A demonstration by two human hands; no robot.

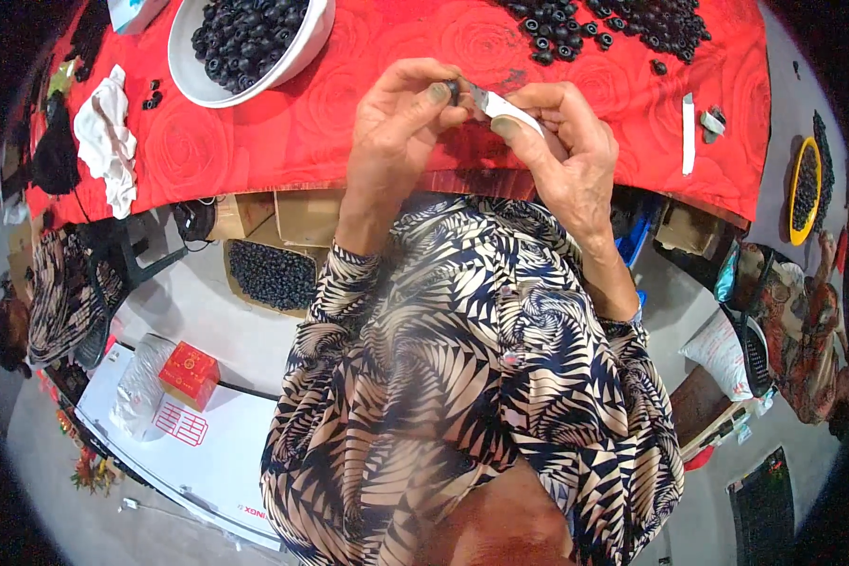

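Note:
Above the near edge of the red-covered table, my two hands meet. My left hand (396, 123) pinches a small dark round piece (453, 91) between thumb and fingertips. A small knife with a white handle (509, 108) is gripped in my right hand (573, 141). Its short metal blade points left and reaches the dark piece or lies just beside it; whether they touch I cannot tell. A white bowl (304, 66) of black, rounded pieces stands to the left of my hands. Several loose black pieces (646, 26) with round openings are spread at the far right.
On the red tablecloth (193, 151) lie a crumpled white cloth (107, 141) at left, a white strip (689, 132) and a small grey object (713, 124) at right. Below stands a carton of black pieces (272, 274). A yellow basin (795, 222) sits far right.

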